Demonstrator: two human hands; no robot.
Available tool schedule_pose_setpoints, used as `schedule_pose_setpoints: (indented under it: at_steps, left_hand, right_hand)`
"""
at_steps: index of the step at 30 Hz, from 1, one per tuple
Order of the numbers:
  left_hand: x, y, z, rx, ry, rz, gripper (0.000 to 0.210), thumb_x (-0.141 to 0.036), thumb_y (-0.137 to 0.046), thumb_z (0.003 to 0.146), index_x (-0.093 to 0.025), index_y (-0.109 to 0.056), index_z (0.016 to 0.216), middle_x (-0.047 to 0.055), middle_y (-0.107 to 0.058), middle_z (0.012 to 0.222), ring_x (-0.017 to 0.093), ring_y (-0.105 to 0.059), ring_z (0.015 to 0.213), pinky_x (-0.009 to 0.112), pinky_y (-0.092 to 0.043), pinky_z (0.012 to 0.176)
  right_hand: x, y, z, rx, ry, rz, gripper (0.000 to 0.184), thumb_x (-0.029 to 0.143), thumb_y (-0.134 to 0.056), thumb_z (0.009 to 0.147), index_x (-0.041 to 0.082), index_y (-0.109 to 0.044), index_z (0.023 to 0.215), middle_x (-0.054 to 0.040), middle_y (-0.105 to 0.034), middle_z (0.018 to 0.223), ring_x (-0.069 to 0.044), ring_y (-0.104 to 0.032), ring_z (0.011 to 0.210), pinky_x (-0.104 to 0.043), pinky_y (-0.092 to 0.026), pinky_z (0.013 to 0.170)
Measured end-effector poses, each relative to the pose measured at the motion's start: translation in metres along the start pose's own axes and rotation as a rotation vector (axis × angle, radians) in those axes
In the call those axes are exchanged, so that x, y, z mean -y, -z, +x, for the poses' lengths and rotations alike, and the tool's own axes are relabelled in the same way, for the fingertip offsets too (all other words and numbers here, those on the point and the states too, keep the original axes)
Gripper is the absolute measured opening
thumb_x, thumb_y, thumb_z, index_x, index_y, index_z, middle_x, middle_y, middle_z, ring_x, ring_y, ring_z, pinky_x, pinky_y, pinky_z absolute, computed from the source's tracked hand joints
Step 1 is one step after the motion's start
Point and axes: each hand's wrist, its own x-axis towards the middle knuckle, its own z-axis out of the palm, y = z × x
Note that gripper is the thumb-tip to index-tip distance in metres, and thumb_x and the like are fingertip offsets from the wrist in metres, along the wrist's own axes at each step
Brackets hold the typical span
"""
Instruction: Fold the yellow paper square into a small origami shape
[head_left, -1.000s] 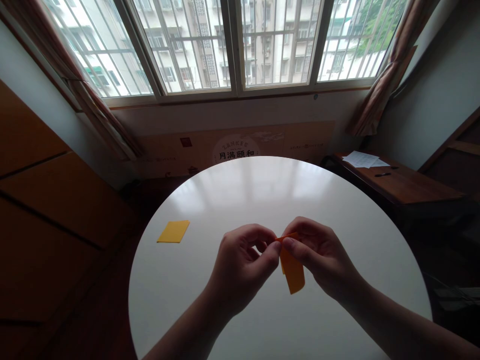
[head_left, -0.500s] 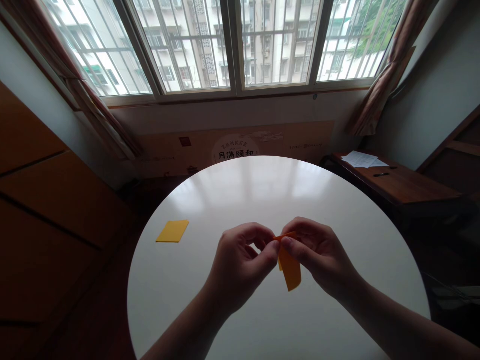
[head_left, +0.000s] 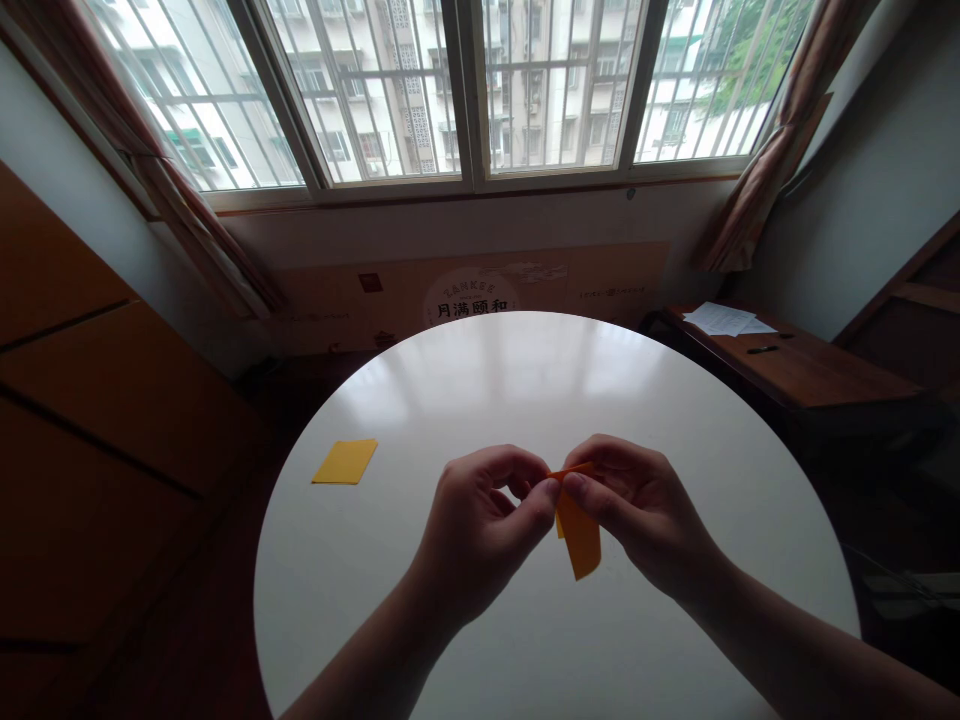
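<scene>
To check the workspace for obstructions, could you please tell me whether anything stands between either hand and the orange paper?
Nothing visible does: the left hand and right hand both pinch the orange paper at its upper end. The yellow paper lies on the table, left of both hands, out of the way.

Orange it is on the folded paper (head_left: 580, 540), a flash of yellow at its left edge, and plain bright yellow on the square sheet (head_left: 345, 462). Below, a white surface (head_left: 360, 610)! Out wide, pinkish-brown on the right curtain (head_left: 757, 200), orange-brown on the cabinet (head_left: 90, 390) with dark lines (head_left: 67, 327), and a peach banner (head_left: 607, 266) carrying black characters (head_left: 472, 308).
</scene>
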Motion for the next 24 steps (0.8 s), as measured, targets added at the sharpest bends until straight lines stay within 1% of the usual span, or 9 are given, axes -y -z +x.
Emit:
schedule_pose_setpoints:
  at_steps: [5,14,24]
  left_hand:
    - [0.0015,0.0002,0.0007,0.005,-0.005,-0.007,0.012,-0.025,-0.069,0.079,-0.014,-0.07,0.074,0.003,-0.065,0.066,0.013,-0.056,0.056,0.02,-0.049,0.044]
    - [0.0015,0.0011,0.0004,-0.004,-0.007,-0.007,0.013,-0.025,-0.069,0.079,-0.014,-0.069,0.073,0.003,-0.065,0.066,0.012,-0.056,0.056,0.02,-0.048,0.044]
    - [0.0003,0.0009,0.0011,-0.013,0.008,0.007,0.013,-0.026,-0.069,0.078,-0.014,-0.07,0.074,0.004,-0.066,0.067,0.013,-0.057,0.056,0.021,-0.049,0.045]
  right_hand:
    - [0.0,-0.0005,0.0007,-0.011,-0.007,0.008,0.007,0.028,-0.071,0.09,0.021,-0.07,0.087,0.0005,-0.065,0.076,-0.012,-0.06,0.07,-0.02,-0.049,0.064]
    - [-0.0015,0.0002,0.0011,-0.006,-0.006,0.005,0.007,0.028,-0.071,0.09,0.021,-0.071,0.087,0.0004,-0.066,0.076,-0.012,-0.061,0.071,-0.021,-0.049,0.064]
    - [-0.0052,0.0003,0.0019,-0.032,-0.011,-0.011,0.009,0.03,-0.074,0.087,0.021,-0.07,0.088,-0.001,-0.066,0.079,-0.014,-0.063,0.073,-0.025,-0.052,0.067]
